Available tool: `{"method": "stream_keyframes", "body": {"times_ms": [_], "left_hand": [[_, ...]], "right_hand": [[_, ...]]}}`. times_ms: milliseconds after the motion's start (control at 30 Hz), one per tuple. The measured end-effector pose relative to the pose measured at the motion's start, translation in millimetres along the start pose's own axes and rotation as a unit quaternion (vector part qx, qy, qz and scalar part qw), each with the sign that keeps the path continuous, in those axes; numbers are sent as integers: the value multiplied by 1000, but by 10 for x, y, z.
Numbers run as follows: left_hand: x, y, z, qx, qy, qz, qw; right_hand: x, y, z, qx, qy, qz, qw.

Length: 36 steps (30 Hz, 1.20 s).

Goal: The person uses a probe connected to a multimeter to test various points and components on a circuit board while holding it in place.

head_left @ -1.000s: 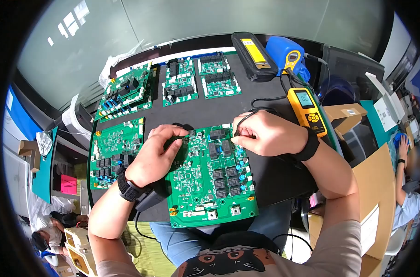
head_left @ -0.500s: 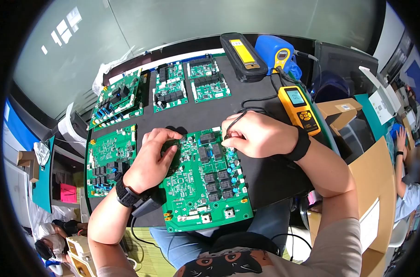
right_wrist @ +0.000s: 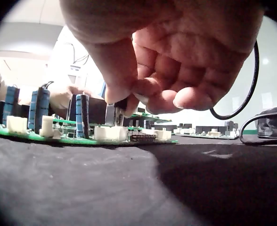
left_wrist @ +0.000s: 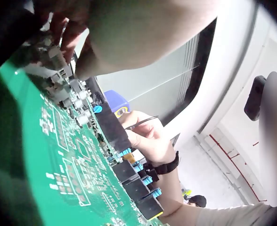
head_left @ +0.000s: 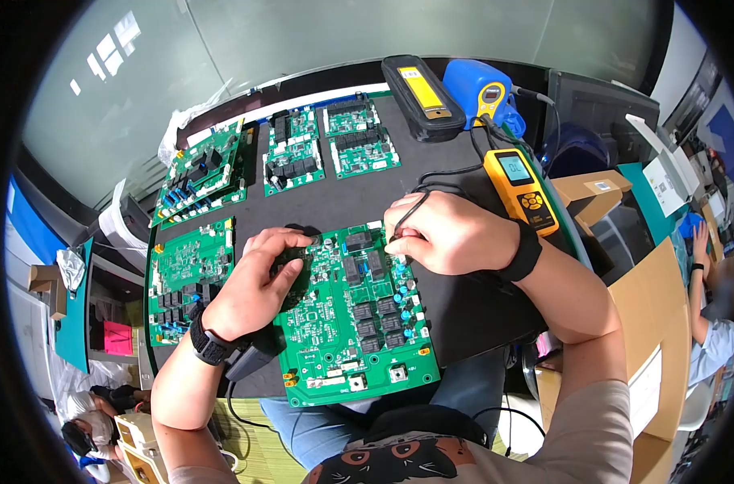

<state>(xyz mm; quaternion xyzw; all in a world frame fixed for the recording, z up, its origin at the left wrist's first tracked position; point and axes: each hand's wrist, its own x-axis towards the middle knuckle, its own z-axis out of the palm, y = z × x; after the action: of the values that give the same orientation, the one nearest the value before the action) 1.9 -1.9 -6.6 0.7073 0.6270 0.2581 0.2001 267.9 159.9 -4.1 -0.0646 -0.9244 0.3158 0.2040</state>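
A large green circuit board (head_left: pixel 326 323) with black relays and blue capacitors lies in front of me, its near edge over my lap. My left hand (head_left: pixel 254 282) grips the board's upper left edge, fingertips by the corner. In the left wrist view those fingers (left_wrist: pixel 70 40) reach white connectors along that edge. At the board's upper right corner, my right hand (head_left: pixel 451 234) pinches a small black piece with a metal end (right_wrist: pixel 114 113) between thumb and index finger, right over a white connector. A black cable (head_left: pixel 415 202) comes out from that hand and loops back across the mat.
A yellow handheld meter (head_left: pixel 522 189) lies to the right, below a blue soldering station (head_left: pixel 480 93) and a black case (head_left: pixel 423 101). Smaller boards (head_left: pixel 294 149) stand at the back; stacked boards (head_left: pixel 205 173) and another board (head_left: pixel 191 278) lie left. An open cardboard box (head_left: pixel 649 339) stands right.
The head view has shifted slightly, so the bench appears further left. Both hands keep their places at the board's upper edge, the right still pinching the small black piece.
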Motion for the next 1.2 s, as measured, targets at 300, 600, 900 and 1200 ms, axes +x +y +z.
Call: {"method": "stream_keyframes", "body": {"times_ms": [300, 600, 900, 1200], "left_hand": [[-32, 66, -25, -37, -7, -18, 999], [-106, 248, -75, -14, -60, -50, 997], [-114, 252, -77, -7, -67, -62, 996], [-116, 206, -79, 6, -73, -39, 997]], "right_hand": [[11, -75, -37, 5, 14, 16, 1000], [4, -24, 43, -22, 9, -23, 999], [-4, 8, 87, -16, 30, -37, 999], [10, 1, 53, 4, -8, 10, 1000]]}}
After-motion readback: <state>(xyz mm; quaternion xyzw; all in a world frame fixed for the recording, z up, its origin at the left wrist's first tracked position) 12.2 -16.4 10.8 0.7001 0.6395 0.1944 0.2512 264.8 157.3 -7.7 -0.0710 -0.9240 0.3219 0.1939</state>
